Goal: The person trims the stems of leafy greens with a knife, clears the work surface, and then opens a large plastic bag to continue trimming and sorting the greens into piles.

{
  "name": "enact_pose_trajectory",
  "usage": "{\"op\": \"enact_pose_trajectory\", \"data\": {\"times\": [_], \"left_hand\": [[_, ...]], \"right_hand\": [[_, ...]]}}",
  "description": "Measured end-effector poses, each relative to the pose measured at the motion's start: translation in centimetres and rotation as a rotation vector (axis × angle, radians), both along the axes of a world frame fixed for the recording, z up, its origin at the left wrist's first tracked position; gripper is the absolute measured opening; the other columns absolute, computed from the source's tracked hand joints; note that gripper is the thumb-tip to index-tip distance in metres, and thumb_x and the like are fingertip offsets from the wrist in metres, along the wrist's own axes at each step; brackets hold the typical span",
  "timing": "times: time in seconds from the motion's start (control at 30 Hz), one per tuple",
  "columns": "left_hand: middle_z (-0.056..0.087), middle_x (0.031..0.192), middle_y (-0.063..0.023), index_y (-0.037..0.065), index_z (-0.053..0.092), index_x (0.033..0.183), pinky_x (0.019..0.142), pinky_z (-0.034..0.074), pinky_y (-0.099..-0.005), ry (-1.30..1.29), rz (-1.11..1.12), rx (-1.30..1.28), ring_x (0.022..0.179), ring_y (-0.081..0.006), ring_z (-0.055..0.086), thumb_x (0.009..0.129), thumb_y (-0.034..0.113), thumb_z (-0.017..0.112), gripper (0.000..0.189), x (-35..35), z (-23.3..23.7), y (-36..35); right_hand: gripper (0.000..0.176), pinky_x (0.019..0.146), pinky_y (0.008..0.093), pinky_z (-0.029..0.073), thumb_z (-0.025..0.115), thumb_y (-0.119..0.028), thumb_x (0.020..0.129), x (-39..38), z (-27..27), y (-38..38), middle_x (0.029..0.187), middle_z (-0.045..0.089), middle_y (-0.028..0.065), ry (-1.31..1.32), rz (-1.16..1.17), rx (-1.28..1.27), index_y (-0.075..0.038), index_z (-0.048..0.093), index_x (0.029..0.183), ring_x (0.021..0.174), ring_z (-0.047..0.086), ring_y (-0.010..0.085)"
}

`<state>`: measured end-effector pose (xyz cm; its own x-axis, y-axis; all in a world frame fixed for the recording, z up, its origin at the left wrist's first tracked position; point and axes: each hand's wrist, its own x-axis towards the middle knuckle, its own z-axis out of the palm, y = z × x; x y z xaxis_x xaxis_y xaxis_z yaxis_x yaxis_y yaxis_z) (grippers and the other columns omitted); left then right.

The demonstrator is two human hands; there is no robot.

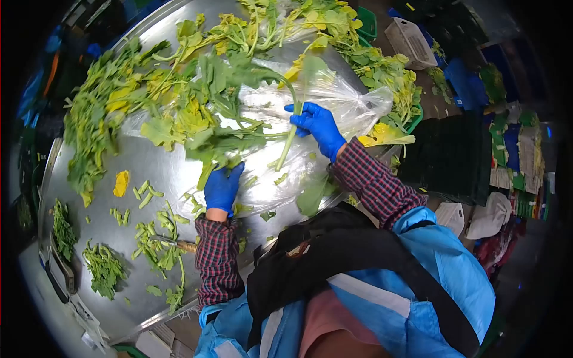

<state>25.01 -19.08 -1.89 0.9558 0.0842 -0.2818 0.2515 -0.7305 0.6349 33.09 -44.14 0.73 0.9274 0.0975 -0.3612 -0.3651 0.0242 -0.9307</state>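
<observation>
My right hand, in a blue glove, is closed around the pale green stalk of a leafy vegetable. The stalk's cut end points down, and its broad leaf bends away to the upper left. My left hand, also gloved in blue, is low at the edge of a pile of green and yellowing leafy vegetables. Its visible fingers are apart beside a leaf, with the fingertips partly hidden. Below it, a knife with a wooden handle lies among cut stalk pieces, partly behind my left sleeve.
A clear plastic bag lies on the metal table under some of the greens. Small leafy bunches lie at the lower left. Beyond the right edge are a white basket, a green crate and dark crates.
</observation>
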Motion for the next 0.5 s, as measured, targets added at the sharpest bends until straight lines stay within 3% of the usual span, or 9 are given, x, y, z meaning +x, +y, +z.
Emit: {"op": "enact_pose_trajectory", "data": {"times": [0.03, 0.07, 0.1, 0.13, 0.17, 0.27, 0.33, 0.43, 0.5], "left_hand": [[0.062, 0.086, -0.0225, 0.0, 0.064, 0.093, 0.069, 0.045, -0.0412, 0.067, -0.148, 0.081, 0.081, -0.0391, 0.058, 0.082, 0.04, 0.058, 0.043, 0.9, 0.8, -0.3], [0.063, 0.09, -0.022, 0.0, 0.063, 0.102, 0.071, 0.046, -0.0381, -0.173, -0.104, -0.368, 0.083, -0.0349, 0.06, 0.082, 0.038, 0.059, 0.042, 0.8, -0.4, -1.1], [0.065, 0.092, -0.0157, 0.003, 0.061, 0.11, 0.072, 0.047, -0.0334, -0.125, -0.055, -0.595, 0.083, -0.0248, 0.063, 0.083, 0.035, 0.059, 0.042, 1.1, -0.6, -2.5], [0.065, 0.092, -0.0076, 0.006, 0.059, 0.115, 0.071, 0.046, -0.028, 0.132, 0.059, -0.9, 0.084, -0.0151, 0.06, 0.085, 0.031, 0.059, 0.039, 1.3, 1.6, -3.8], [0.062, 0.094, -0.0042, 0.005, 0.057, 0.117, 0.07, 0.046, -0.0248, 0.209, 0.124, -1.066, 0.082, -0.0117, 0.058, 0.087, 0.028, 0.057, 0.039, 1.5, 2.0, -4.8], [0.062, 0.097, -0.0063, 0.001, 0.057, 0.115, 0.071, 0.046, -0.0245, 0.129, 0.206, -1.133, 0.083, -0.0122, 0.059, 0.088, 0.027, 0.056, 0.037, 1.8, 0.8, -6.8], [0.06, 0.103, -0.0076, 0.0, 0.057, 0.11, 0.073, 0.051, -0.0262, 0.148, 0.391, -1.347, 0.085, -0.0136, 0.059, 0.089, 0.023, 0.054, 0.032, 1.4, 1.1, -7.5], [0.061, 0.099, -0.0091, 0.0, 0.057, 0.11, 0.073, 0.049, -0.0274, 0.121, 0.438, -1.429, 0.087, -0.0134, 0.058, 0.089, 0.025, 0.054, 0.032, 1.0, 1.2, -7.6], [0.061, 0.101, -0.0098, 0.001, 0.057, 0.11, 0.073, 0.05, -0.0297, 0.081, 0.473, -1.485, 0.087, -0.016, 0.059, 0.09, 0.027, 0.052, 0.033, 1.0, -1.7, -7.2]], "right_hand": [[0.025, 0.057, 0.0182, 0.046, 0.066, -0.01, 0.079, -0.6, -0.1, 0.8, 0.076, 0.062, -0.0002, 0.005, 0.028, 0.026, -0.007, 0.063, 0.103, 0.063, 0.055, 0.0053], [0.028, 0.057, 0.0177, 0.045, 0.067, -0.009, 0.077, -1.2, -0.1, 1.7, 0.076, 0.061, 0.0001, -0.014, 0.064, 0.033, -0.007, 0.061, 0.104, 0.064, 0.055, 0.0058], [0.025, 0.058, 0.0184, 0.047, 0.068, -0.006, 0.076, -1.8, -0.1, 2.6, 0.075, 0.06, 0.0002, -0.048, 0.104, 0.006, -0.006, 0.06, 0.1, 0.064, 0.056, 0.006], [0.025, 0.059, 0.0188, 0.046, 0.067, -0.004, 0.076, -2.4, -0.7, 3.3, 0.077, 0.06, -0.0001, -0.084, 0.112, 0.06, -0.005, 0.059, 0.1, 0.066, 0.055, 0.0058], [0.026, 0.06, 0.0192, 0.046, 0.067, -0.002, 0.075, -2.9, -1.2, 4.0, 0.08, 0.059, -0.0003, -0.119, 0.12, 0.114, -0.004, 0.058, 0.1, 0.067, 0.053, 0.0056], [0.025, 0.061, 0.0196, 0.047, 0.067, -0.001, 0.074, -3.6, -1.1, 4.8, 0.079, 0.059, 0.0, -0.171, 0.187, 0.015, -0.004, 0.057, 0.097, 0.069, 0.054, 0.0053], [0.024, 0.062, 0.0198, 0.047, 0.067, -0.002, 0.074, -4.0, -1.1, 4.7, 0.08, 0.058, 0.0002, -0.198, 0.202, -0.08, -0.003, 0.057, 0.097, 0.07, 0.054, 0.0052], [0.017, 0.066, 0.0236, 0.049, 0.068, 0.0, 0.073, -4.6, -1.5, 4.5, 0.079, 0.06, 0.0028, -0.297, 0.193, -0.137, -0.001, 0.06, 0.088, 0.073, 0.057, 0.0074], [0.016, 0.068, 0.0247, 0.048, 0.069, 0.001, 0.072, -5.3, -1.7, 4.3, 0.079, 0.061, 0.0038, -0.433, 0.195, -0.159, -0.001, 0.06, 0.086, 0.074, 0.057, 0.0088]]}}
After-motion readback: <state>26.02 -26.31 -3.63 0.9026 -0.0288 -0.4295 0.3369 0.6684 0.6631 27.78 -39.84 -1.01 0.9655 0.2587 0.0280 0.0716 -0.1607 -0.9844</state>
